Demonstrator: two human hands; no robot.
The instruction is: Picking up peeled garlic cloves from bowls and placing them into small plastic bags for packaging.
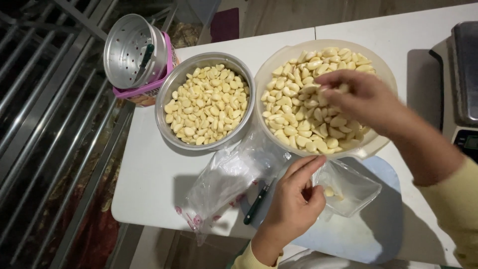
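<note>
My right hand [359,97] reaches over a large pale plastic bowl [381,69] heaped with peeled garlic cloves [298,119], its fingertips pinching cloves near the bowl's middle. My left hand [295,201] holds open the rim of a small clear plastic bag [351,187] just below the bowl's near edge; a clove or two lie inside the bag. To the left stands a steel bowl [169,92] also full of peeled garlic cloves [206,104].
A black-handled knife [256,204] lies on the white table [149,174] beside crumpled clear bags [219,184]. A perforated metal pot [132,50] sits in a pink container at the back left. A scale [465,79] stands at the right edge. Metal bars run along the left.
</note>
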